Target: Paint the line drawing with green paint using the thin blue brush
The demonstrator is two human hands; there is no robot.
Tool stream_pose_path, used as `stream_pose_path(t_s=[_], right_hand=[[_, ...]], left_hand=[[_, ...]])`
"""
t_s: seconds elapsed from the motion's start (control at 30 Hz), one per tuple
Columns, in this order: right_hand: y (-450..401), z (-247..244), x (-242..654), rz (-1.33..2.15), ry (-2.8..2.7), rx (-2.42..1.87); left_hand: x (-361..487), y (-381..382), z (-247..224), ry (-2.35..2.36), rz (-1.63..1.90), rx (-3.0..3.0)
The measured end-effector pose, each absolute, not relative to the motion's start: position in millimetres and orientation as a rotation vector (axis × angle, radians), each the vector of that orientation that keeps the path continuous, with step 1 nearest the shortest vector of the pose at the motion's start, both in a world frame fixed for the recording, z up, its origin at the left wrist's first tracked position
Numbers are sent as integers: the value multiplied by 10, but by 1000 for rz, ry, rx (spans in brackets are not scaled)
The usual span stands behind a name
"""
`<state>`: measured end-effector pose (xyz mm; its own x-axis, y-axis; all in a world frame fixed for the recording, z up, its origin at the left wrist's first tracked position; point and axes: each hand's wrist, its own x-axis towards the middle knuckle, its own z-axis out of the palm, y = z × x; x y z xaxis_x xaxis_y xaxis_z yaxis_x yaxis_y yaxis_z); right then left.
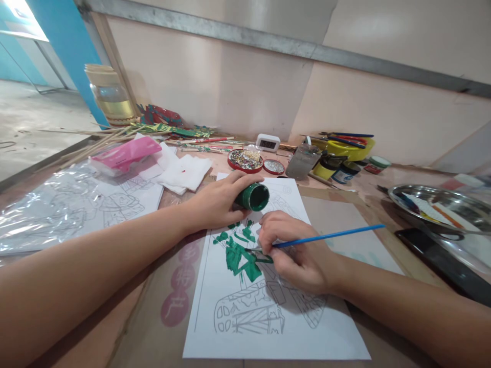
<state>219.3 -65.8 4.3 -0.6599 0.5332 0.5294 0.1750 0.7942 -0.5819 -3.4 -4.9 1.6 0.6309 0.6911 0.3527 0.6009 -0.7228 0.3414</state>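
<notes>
Forearms (pixel 115 263) lie nearest, at eight and four o'clock. The left hand (pixel 220 201) wraps its fingers round a green paint jar (pixel 253 197) at the sheet's (pixel 215 345) twelve o'clock; the right hand (pixel 299 250) pinches a blue brush (pixel 330 236), tip at the green patch (pixel 233 254). Colouring-in seems underway; the next stroke calls for steadiness.

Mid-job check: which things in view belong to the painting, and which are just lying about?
In use:
green paint jar, tipped, in the left hand
blue brush, in the right hand
line drawing, partly painted green

Apparently just lying about:
pink packet
white digital clock
black flat object at the right
jar of yellowish liquid
</notes>
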Motion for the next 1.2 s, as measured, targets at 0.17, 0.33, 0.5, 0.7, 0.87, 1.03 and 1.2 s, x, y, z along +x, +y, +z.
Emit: stream_pose_path(t_s=[0.17, 0.33, 0.5, 0.7, 0.87, 1.03, 1.2], right_hand=[[-660, 42, 2200, 653, -2242, -509], [-664, 42, 2187, 633, -2251, -521], [-660, 34, 2200, 649, -2247, -501], [-660, 45, 2196, 638, -2259, -527], [-649, 39, 2195, 659, -2255, -498], [-662, 94, 2198, 578, -2153, -471], [-728, 466, 2300, 496, -2009, -599]], left_hand=[[-31, -51, 23, 1062, 703, 2659], [-33, -49, 21, 1060, 702, 2666], [-31, -50, 21, 1058, 705, 2663], [-28, -54, 28, 1059, 704, 2656], [-26, -53, 32, 1067, 697, 2650], [-32, -52, 29, 1071, 706, 2650], [-47, -52, 33, 1076, 691, 2661]])
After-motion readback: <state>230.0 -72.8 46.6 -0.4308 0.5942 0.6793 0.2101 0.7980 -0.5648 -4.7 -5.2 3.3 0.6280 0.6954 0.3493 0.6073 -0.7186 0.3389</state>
